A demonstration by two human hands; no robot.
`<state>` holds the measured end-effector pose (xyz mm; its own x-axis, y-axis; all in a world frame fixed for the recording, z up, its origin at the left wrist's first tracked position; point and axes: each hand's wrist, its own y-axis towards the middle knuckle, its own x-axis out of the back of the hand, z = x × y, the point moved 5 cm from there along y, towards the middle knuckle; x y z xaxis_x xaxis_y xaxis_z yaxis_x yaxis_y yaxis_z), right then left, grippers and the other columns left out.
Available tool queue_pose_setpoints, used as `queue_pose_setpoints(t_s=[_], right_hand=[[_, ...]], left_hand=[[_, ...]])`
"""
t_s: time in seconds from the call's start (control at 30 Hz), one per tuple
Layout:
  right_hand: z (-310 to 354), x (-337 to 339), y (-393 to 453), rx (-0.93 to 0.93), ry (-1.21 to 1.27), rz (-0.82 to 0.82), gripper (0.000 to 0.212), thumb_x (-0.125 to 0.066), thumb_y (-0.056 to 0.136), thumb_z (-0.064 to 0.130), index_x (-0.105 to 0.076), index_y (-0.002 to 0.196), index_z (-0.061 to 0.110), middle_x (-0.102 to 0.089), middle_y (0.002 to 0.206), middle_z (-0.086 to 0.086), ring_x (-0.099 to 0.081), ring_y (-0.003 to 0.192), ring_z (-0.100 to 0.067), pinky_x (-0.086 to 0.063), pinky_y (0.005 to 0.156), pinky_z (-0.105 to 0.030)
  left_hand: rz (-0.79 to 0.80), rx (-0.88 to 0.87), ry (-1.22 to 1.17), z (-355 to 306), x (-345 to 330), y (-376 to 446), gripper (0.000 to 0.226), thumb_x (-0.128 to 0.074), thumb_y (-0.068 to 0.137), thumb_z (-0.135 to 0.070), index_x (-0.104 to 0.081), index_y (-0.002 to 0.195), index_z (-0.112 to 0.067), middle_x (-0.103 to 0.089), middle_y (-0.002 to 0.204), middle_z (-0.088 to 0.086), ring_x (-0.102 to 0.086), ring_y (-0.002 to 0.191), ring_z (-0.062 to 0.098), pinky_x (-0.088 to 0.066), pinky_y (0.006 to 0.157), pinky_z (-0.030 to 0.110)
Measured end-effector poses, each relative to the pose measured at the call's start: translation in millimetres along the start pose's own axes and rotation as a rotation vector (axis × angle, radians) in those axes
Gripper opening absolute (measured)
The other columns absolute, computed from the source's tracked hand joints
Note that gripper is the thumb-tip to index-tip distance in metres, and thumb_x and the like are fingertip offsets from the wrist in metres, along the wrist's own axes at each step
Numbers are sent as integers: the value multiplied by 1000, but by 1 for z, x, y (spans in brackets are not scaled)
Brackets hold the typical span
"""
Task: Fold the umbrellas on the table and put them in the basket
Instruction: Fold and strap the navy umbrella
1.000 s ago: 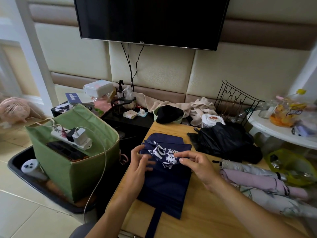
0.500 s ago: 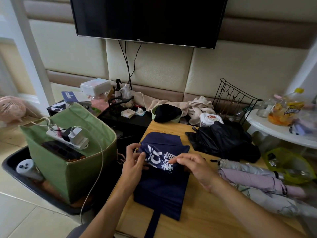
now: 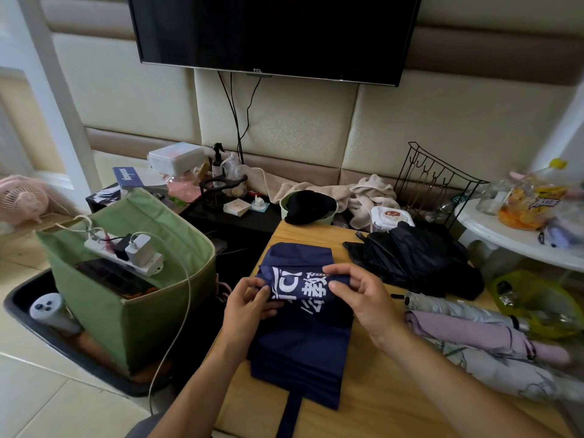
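A navy umbrella (image 3: 300, 339) with white lettering lies flattened on the wooden table (image 3: 379, 403), its strap hanging over the near edge. My left hand (image 3: 249, 303) pinches the left side of its lettered fold. My right hand (image 3: 360, 295) pinches the right side of the same fold. A black umbrella (image 3: 414, 257) lies crumpled at the table's far right. Three folded umbrellas lie to the right: a silver one (image 3: 455, 309), a pink one (image 3: 474, 333) and a white patterned one (image 3: 493, 371). The green fabric basket (image 3: 139, 320) stands on the floor to the left.
A white power strip (image 3: 126, 252) with chargers lies across the basket's top, its cable (image 3: 186, 298) trailing down. A black wire rack (image 3: 433, 184), a wipes tub (image 3: 392, 218) and a black cap (image 3: 308, 205) sit at the table's back. A yellow-green bin (image 3: 537, 305) stands at the right.
Both hands have rolled the lettered fold of the navy umbrella further, and my right hand's fingers have shifted up along its top edge. The view has tilted slightly.
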<state>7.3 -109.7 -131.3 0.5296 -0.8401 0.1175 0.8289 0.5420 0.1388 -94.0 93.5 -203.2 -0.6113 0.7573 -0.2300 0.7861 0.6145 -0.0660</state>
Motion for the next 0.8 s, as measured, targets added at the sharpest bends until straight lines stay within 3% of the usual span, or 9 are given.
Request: queue_pose_setpoints(t_s=[0.07, 0.2, 0.37, 0.43, 0.53, 0.63, 0.8], right_hand=[[-1, -1, 0, 2, -27, -4, 22, -66, 98, 4, -76, 110, 20, -78, 103, -6, -75, 96, -24, -61, 80, -35], [-5, 2, 0, -17, -95, -83, 26, -65, 99, 7, -78, 99, 29, -78, 101, -1, -74, 94, -19, -62, 77, -36], [3, -3, -2, 12, -85, 8, 21, -65, 98, 3, -79, 100, 18, -78, 100, 0, -73, 94, -14, -55, 75, -21], [6, -3, -2, 23, -90, 7, 21, -65, 98, 3, -79, 100, 19, -78, 99, -1, -73, 94, -17, -56, 77, -25], [6, 3, 3, 21, -86, -95, 20, -65, 98, 6, -78, 100, 21, -78, 96, -3, -74, 93, -21, -60, 83, -40], [4, 9, 7, -6, -33, -192, 17, -64, 99, 8, -75, 101, 21, -79, 95, -5, -74, 95, -26, -59, 88, -50], [1, 5, 5, -3, -33, -194, 16, -63, 99, 8, -75, 98, 18, -78, 92, -6, -73, 93, -26, -58, 84, -42]], left_hand=[[19, 15, -19, -1, 3, 1, 1, -58, 102, -8, -58, 102, -6, -73, 106, 15, -76, 87, 29, -59, 68, 30], [39, 90, -128, -5, 4, 1, 15, -54, 100, -6, -60, 92, -16, -70, 99, 11, -73, 88, 24, -55, 72, 30], [64, 131, -134, -6, 1, 2, 16, -61, 101, -21, -68, 115, -17, -75, 106, 6, -73, 93, 24, -56, 79, 33], [81, 107, -85, -7, 1, 1, 20, -66, 98, -21, -68, 116, -12, -75, 106, 8, -74, 92, 19, -57, 77, 29], [80, 106, -126, -6, 3, -1, 14, -69, 95, -21, -71, 103, -9, -73, 98, 7, -72, 89, 13, -56, 74, 22], [46, 146, -221, -5, 7, 1, 17, -68, 97, -24, -72, 105, -9, -75, 99, 5, -71, 93, 13, -56, 81, 25], [78, 212, -382, -5, 7, 5, 8, -62, 99, -20, -64, 102, -13, -70, 111, 7, -68, 97, 19, -52, 88, 33]])
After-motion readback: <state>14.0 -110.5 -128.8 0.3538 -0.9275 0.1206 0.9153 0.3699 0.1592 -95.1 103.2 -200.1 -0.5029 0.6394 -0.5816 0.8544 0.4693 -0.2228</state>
